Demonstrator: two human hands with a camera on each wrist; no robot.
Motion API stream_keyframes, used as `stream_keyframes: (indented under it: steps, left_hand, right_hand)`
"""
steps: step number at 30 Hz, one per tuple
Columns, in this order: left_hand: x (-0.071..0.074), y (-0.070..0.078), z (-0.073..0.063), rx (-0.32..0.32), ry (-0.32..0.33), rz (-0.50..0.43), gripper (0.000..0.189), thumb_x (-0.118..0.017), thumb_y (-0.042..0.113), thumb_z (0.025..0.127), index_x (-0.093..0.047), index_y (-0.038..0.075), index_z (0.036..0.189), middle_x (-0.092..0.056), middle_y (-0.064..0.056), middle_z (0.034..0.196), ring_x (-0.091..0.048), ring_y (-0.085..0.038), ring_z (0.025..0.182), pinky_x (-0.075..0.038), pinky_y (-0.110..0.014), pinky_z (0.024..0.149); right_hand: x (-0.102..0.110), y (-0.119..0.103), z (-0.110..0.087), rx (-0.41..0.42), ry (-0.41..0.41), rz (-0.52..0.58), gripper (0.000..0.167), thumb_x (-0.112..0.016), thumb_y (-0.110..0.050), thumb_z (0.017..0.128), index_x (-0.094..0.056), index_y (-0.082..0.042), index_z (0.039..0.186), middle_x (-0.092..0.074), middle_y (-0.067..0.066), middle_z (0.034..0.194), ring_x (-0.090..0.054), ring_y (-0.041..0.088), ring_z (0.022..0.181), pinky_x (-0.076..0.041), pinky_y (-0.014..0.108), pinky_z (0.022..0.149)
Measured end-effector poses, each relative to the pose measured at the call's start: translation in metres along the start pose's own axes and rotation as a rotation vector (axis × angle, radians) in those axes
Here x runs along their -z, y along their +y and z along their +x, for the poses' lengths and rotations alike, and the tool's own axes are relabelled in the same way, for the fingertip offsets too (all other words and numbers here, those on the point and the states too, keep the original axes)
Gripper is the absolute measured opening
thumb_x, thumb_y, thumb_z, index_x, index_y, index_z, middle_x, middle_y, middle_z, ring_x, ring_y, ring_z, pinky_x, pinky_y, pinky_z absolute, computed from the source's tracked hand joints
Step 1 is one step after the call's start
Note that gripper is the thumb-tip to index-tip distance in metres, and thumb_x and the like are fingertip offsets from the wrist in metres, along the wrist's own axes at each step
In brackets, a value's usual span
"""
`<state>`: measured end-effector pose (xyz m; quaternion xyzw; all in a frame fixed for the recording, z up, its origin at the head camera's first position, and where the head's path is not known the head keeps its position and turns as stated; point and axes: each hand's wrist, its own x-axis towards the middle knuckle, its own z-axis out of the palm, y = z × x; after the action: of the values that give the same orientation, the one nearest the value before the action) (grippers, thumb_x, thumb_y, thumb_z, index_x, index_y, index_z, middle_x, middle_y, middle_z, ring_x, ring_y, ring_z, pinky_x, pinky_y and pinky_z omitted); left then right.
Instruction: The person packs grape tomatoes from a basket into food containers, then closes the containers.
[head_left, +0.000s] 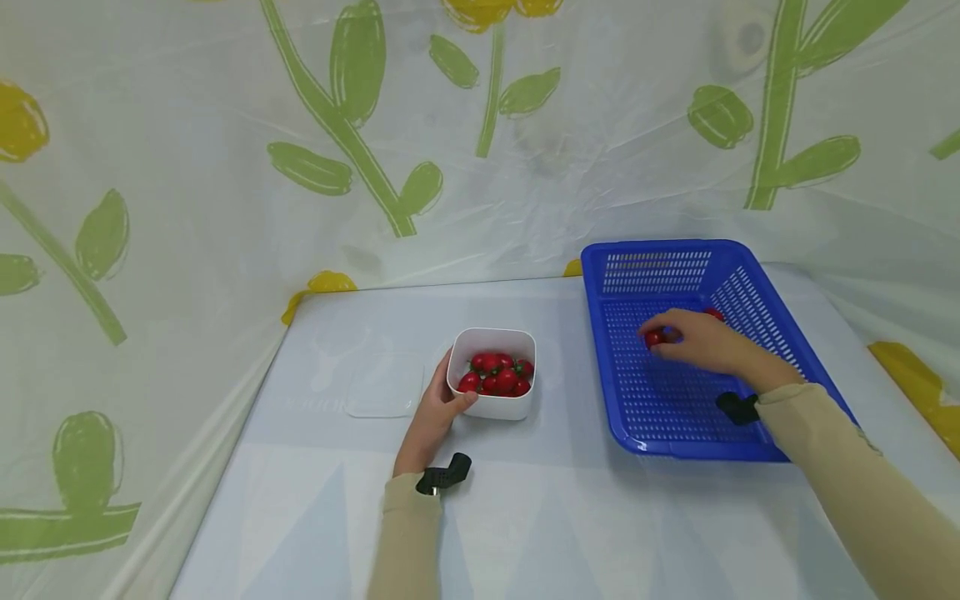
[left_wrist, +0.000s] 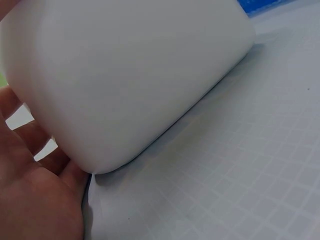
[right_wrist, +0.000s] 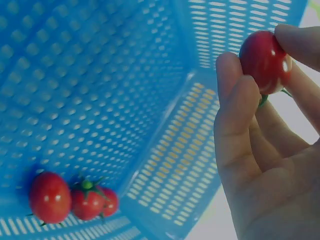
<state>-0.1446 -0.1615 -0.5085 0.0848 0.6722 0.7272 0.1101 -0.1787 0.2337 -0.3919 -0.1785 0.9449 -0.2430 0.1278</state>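
Observation:
My left hand (head_left: 433,421) grips the near left side of a small white square container (head_left: 498,407), thumb at the rim and fingers along the wall. Several red cherry tomatoes (head_left: 498,377) lie in it. In the left wrist view the container's plain outer wall (left_wrist: 135,75) fills much of the picture. Over the blue basket (head_left: 609,392), my right hand (head_left: 701,340) pinches a single cherry tomato (right_wrist: 264,62) between thumb and fingers, its green stem end downward in the right wrist view. Three other tomatoes (right_wrist: 50,197) lie together in the basket, mostly hidden by the hand in the head view.
A flat translucent lid (head_left: 385,387) lies on the pale table (head_left: 510,517), left of the container. The basket's slatted walls rise around the right hand. Behind the table hangs a white curtain (head_left: 600,167) with green and yellow plant prints.

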Motion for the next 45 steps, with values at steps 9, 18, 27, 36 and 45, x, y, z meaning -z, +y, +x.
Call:
stream_keyframes:
  steps: [9,18,27,36,45]
  left_hand:
    - [0.002,-0.012,0.004,-0.026,0.001,-0.004,0.072,-0.059,0.011,0.084,-0.021,0.037,0.139,-0.025,0.01,0.141,-0.026,-0.014,0.129,-0.032,-0.034,0.099]
    - [-0.003,0.007,-0.003,-0.016,-0.012,-0.003,0.072,-0.056,0.006,0.085,-0.018,0.029,0.142,-0.024,0.001,0.143,-0.023,-0.021,0.13,-0.031,-0.035,0.099]
    - [-0.004,0.011,-0.004,-0.003,-0.012,0.005,0.073,-0.055,0.006,0.086,-0.016,0.027,0.143,-0.022,0.0,0.144,-0.023,-0.021,0.131,-0.031,-0.034,0.099]
    - [-0.003,0.012,-0.005,-0.005,-0.016,0.001,0.073,-0.055,0.005,0.085,-0.015,0.023,0.144,-0.02,-0.003,0.145,-0.021,-0.023,0.131,-0.03,-0.036,0.1]
    - [-0.004,0.013,-0.005,0.001,-0.016,-0.001,0.072,-0.054,0.005,0.086,-0.016,0.026,0.143,-0.02,-0.001,0.145,-0.023,-0.022,0.131,-0.031,-0.034,0.099]
  right_hand:
    - [0.005,-0.024,-0.007,0.044,0.062,0.016,0.031,-0.06,-0.02,0.085,-0.056,-0.015,0.116,-0.054,0.007,0.112,-0.051,0.024,0.099,-0.045,0.046,0.083]
    - [0.004,-0.047,-0.011,0.098,0.087,0.04,0.029,-0.058,-0.018,0.087,-0.056,-0.016,0.116,-0.054,0.005,0.111,-0.049,0.022,0.096,-0.045,0.043,0.083]
    - [-0.005,-0.062,-0.017,0.072,0.171,0.133,0.031,-0.056,-0.011,0.085,-0.057,-0.019,0.115,-0.054,-0.002,0.108,-0.047,0.018,0.094,-0.044,0.041,0.08]
    - [-0.015,-0.076,-0.017,0.111,0.221,0.166,0.033,-0.056,-0.012,0.086,-0.055,-0.017,0.118,-0.055,0.0,0.106,-0.048,0.016,0.091,-0.046,0.037,0.076]
    - [-0.025,-0.101,-0.019,0.108,0.282,0.273,0.032,-0.058,-0.023,0.087,-0.054,-0.024,0.118,-0.054,-0.003,0.11,-0.051,0.015,0.09,-0.049,0.032,0.07]
